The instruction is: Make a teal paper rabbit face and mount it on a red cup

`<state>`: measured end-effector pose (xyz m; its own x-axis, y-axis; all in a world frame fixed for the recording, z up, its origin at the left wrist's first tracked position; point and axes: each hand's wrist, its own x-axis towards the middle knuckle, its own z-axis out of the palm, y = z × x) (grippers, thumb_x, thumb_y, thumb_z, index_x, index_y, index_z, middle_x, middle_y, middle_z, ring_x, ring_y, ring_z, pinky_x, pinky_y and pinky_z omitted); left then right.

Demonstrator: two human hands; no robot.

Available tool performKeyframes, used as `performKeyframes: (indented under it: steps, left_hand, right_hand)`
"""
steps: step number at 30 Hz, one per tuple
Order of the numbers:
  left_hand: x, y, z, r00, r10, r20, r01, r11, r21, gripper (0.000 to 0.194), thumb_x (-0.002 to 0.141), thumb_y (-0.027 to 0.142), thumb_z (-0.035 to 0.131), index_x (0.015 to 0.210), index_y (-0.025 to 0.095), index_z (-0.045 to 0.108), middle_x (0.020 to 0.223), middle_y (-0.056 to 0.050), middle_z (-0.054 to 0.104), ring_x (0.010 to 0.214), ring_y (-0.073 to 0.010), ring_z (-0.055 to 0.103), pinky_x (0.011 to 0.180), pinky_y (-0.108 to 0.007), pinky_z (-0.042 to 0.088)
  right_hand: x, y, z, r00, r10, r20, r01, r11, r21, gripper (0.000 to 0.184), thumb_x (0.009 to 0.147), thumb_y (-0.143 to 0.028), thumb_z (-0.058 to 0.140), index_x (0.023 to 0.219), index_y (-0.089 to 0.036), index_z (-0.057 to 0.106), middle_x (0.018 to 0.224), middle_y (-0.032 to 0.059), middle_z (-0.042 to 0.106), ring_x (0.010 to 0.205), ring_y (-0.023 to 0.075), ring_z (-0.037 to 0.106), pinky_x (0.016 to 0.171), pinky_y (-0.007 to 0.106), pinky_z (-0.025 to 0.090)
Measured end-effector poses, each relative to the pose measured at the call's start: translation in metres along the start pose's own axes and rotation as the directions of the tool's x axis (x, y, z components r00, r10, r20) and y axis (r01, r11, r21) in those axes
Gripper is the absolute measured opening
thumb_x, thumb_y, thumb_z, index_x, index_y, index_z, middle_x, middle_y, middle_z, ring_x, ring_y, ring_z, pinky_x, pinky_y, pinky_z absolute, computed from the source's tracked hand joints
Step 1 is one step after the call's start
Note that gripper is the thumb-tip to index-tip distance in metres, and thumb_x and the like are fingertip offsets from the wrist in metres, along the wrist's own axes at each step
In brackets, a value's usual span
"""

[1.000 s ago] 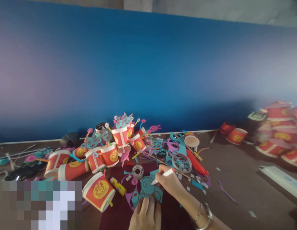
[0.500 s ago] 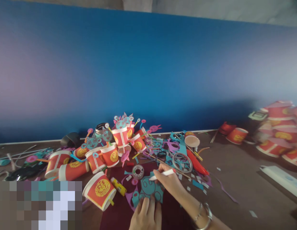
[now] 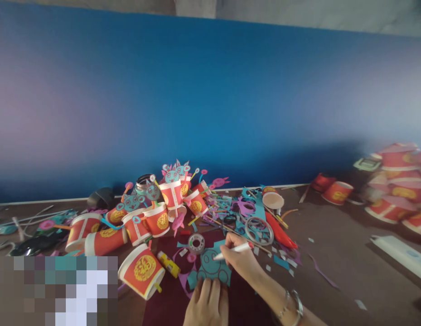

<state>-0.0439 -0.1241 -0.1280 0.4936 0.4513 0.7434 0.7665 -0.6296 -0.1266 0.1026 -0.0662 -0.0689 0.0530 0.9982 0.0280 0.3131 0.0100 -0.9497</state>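
A white marker point(image 3: 234, 250) with a red end is gripped in my right hand point(image 3: 238, 256), its tip at a round shape on a teal sheet of paper point(image 3: 214, 269). Outlined round forms are drawn on that sheet. My left hand point(image 3: 208, 302) lies flat over its lower edge, fingers stretched out. Beneath is a dark maroon sheet point(image 3: 159, 296). Close by lie a roll of tape point(image 3: 196, 243), a yellow glue stick point(image 3: 169, 265), purple paper scraps point(image 3: 185, 280) and a red paper cup point(image 3: 141, 270) tipped on its side.
Several decorated cups point(image 3: 157, 219) crowd the table at the left, with paper cuttings point(image 3: 217, 206) behind the sheet. A red tool handle point(image 3: 277, 230) and a clear tape ring point(image 3: 258, 230) lie right of centre. Farther right are stacked cups point(image 3: 399, 188) and a white power strip point(image 3: 402, 253).
The marker tip has shifted slightly right and down over the teal paper, with my right hand moving along. My left hand has stayed in place.
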Motion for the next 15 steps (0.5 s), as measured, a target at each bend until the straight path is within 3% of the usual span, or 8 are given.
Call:
performKeyframes:
  steps: [7, 15]
  left_hand:
    - [0.0042, -0.0002, -0.0030, 1.000, -0.005, 0.025, 0.005, 1.000, -0.017, 0.024, 0.087, 0.013, 0.041, 0.091, 0.018, 0.064, 0.083, -0.002, 0.067, 0.076, -0.0173, 0.060, 0.075, -0.028, 0.048]
    - [0.0036, -0.0006, -0.0027, 0.999, 0.001, 0.042, 0.000, 1.000, -0.031, 0.021, 0.086, 0.013, 0.044, 0.093, 0.018, 0.063, 0.082, -0.003, 0.066, 0.075, -0.0171, 0.059, 0.074, -0.027, 0.048]
  right_hand:
    - [-0.0008, -0.0003, 0.0025, 0.999, 0.016, 0.028, -0.013, 0.995, -0.094, 0.019, 0.066, -0.018, 0.049, 0.052, -0.022, 0.037, 0.037, -0.0083, 0.046, 0.037, 0.0085, 0.044, 0.039, 0.018, 0.033]
    - [-0.0013, -0.0006, 0.0021, 0.999, 0.021, 0.044, -0.017, 0.997, -0.079, 0.019, 0.067, -0.018, 0.049, 0.052, -0.022, 0.038, 0.038, -0.0083, 0.047, 0.038, 0.0085, 0.044, 0.041, 0.018, 0.034]
